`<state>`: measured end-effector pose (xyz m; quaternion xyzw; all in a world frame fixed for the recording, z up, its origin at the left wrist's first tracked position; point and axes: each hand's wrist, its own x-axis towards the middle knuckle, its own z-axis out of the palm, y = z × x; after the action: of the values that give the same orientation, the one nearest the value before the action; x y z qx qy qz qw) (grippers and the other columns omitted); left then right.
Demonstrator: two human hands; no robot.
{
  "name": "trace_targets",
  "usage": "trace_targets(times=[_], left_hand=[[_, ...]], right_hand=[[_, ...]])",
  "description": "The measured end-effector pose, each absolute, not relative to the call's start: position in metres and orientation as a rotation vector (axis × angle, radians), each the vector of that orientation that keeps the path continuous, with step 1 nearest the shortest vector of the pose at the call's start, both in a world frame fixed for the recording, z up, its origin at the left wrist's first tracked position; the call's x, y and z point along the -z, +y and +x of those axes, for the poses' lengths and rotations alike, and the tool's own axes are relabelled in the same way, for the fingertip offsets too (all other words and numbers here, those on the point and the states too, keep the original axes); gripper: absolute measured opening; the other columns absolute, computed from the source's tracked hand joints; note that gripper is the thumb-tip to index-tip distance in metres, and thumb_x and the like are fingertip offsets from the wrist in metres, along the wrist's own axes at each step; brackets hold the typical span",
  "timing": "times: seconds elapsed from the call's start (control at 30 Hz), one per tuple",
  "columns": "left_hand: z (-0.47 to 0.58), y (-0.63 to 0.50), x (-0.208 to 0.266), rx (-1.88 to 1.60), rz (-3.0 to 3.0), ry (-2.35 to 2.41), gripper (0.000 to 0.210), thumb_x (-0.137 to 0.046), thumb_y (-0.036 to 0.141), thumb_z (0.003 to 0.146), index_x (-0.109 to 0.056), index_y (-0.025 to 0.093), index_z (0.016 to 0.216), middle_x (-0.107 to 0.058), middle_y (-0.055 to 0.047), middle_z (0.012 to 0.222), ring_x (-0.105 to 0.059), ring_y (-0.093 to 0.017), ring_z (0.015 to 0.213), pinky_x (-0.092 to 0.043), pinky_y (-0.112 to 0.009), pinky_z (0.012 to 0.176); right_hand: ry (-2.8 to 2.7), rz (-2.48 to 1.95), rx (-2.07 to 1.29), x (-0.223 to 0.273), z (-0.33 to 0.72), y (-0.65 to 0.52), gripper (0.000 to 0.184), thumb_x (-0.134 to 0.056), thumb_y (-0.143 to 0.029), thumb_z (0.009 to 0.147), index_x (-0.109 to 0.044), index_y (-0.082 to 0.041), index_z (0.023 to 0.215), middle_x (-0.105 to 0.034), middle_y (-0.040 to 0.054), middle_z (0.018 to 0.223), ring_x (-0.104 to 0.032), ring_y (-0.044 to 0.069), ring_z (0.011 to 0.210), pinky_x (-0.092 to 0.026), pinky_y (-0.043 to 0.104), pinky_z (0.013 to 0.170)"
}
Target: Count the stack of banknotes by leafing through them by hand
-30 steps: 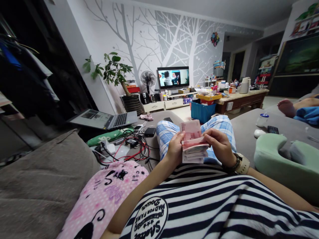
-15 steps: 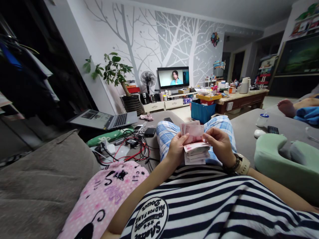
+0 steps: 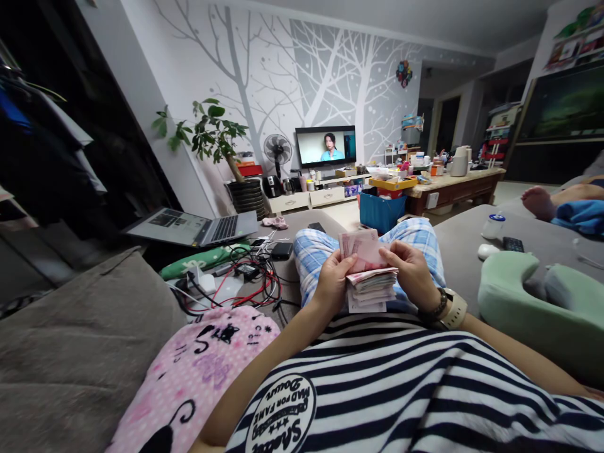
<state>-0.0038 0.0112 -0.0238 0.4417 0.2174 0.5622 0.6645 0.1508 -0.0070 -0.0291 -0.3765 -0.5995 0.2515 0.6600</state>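
Resting open at the frame's left, a laptop (image 3: 189,228); on to just below and right of centre, where the left hand (image 3: 334,277) grips the banknotes (image 3: 372,289); then the right hand (image 3: 411,270), pinching the upper edge, thumb against fingers. Looks like leafing through, note by note; the next move seems to want a light thumb, parting one sheet cleanly.

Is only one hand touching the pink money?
No, the left hand holds the pink banknotes at one side, and the right hand pinches them at the other edge.
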Motion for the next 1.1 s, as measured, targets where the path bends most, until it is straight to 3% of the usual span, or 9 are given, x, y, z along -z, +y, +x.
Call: trace_targets(times=[0.3, 0.67, 1.1], left_hand=[[0.007, 0.016, 0.025, -1.401, 0.997, 0.509, 0.017, -0.065, 0.027, 0.072, -0.066, 0.015, 0.085, -0.072, -0.005, 0.082, -0.065, -0.026, 0.096, -0.050, -0.037, 0.088], [0.003, 0.023, 0.032, -1.387, 1.055, 0.468, 0.010, -0.064, 0.027, 0.072, -0.067, 0.020, 0.078, -0.071, -0.003, 0.086, -0.063, -0.025, 0.098, -0.050, -0.036, 0.087], [0.000, 0.012, 0.021, -1.364, 1.037, 0.467, 0.012, -0.063, 0.025, 0.072, -0.066, 0.019, 0.082, -0.071, -0.005, 0.084, -0.065, -0.026, 0.095, -0.053, -0.036, 0.081]], right_hand=[[-1.348, -0.870, -0.548, 0.027, 0.159, -0.006, 0.040, -0.061, -0.049, 0.081, -0.046, -0.020, 0.059, -0.038, -0.0047, 0.056, -0.034, 0.011, 0.055, -0.029, 0.027, 0.054], [-1.331, -0.754, -0.587, 0.028, 0.155, -0.009, 0.032, -0.063, -0.041, 0.082, -0.050, -0.019, 0.063, -0.042, -0.0045, 0.058, -0.035, 0.010, 0.055, -0.029, 0.026, 0.052], [-1.348, -0.711, -0.595, 0.026, 0.151, -0.016, 0.025, -0.063, -0.037, 0.083, -0.054, -0.020, 0.068, -0.048, -0.0034, 0.061, -0.042, 0.012, 0.057, -0.034, 0.026, 0.054]])
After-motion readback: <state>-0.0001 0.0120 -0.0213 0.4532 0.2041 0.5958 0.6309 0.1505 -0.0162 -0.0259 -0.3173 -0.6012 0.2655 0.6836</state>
